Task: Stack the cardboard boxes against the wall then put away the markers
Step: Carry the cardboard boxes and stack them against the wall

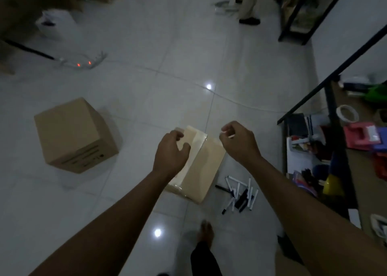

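Observation:
A taped cardboard box [206, 166] lies on the white tiled floor just ahead of me. My left hand [170, 152] hovers over its left top edge with fingers loosely curled, and I cannot tell whether it touches. My right hand [238, 141] hangs above the box's right corner, fingers loosely curled, holding nothing I can make out. A second, larger cardboard box [69, 133] stands apart on the floor to the left. Several black and white markers [240, 194] lie scattered on the floor right of the near box.
A black metal shelf [333, 129] crowded with small items runs along the right. Another person's legs [247, 3] stand at the far end. A power strip with red lights [83, 63] and a white bag [56, 24] sit far left. My bare foot [206, 231] is below the box.

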